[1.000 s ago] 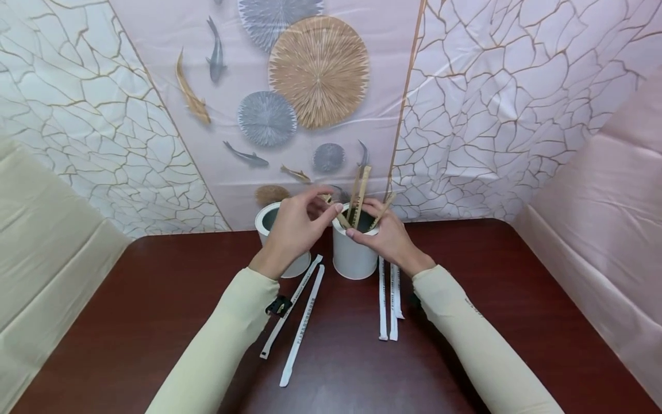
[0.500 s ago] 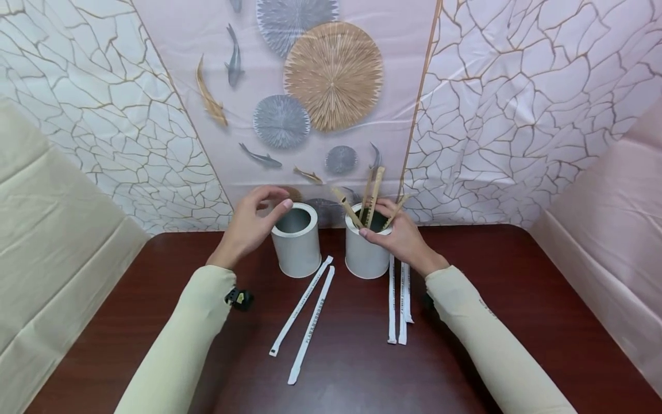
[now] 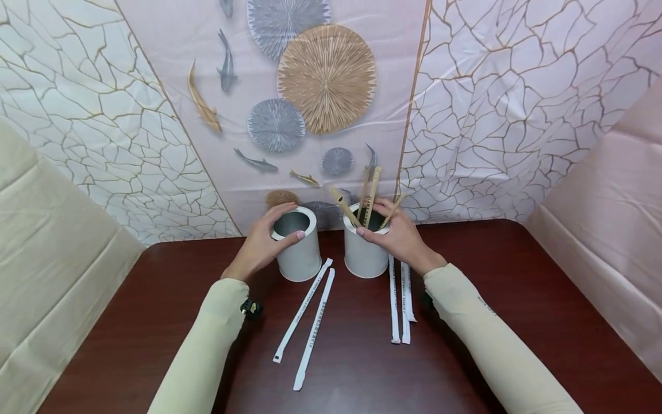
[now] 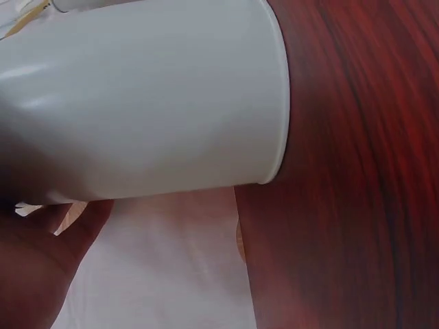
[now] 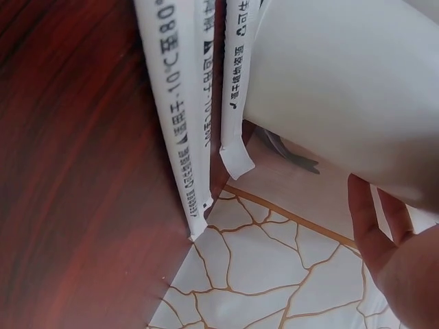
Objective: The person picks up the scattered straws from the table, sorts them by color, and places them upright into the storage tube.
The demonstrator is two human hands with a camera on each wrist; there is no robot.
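- Two sleeves, pale, reach in from the near edge: left sleeve (image 3: 204,342), right sleeve (image 3: 496,339). A dark device (image 3: 251,309) sits at the left wrist.
- Table (image 3: 357,368): dark red, glossy, with wood grain.
- Left straws (image 3: 315,329): two, white-wrapped and printed, lying on the table. Far ends close together near the left can's base; near ends spread apart.
- Right straws (image 3: 405,305): three, also white-wrapped and printed, roughly parallel beside the right can. Far ends hidden in the head view.
- Left hand (image 3: 260,240): clamped on the left can at its rim, thumb on the near side, fingers round the far side.
- Right hand (image 3: 405,236): clamped on the right can, thumb at the near rim, fingers behind.
- Left can (image 3: 300,257): white, upright on the table, top open, grey inside.
- Right can (image 3: 364,257): white, upright, apart from the left can.
- Brown straws (image 3: 371,198): four, standing in the right can; outer two tilt to opposite sides, middle two nearer vertical.
- Backdrop (image 3: 465,144): cloth behind the table, printed with fish, discs and crackle lines.
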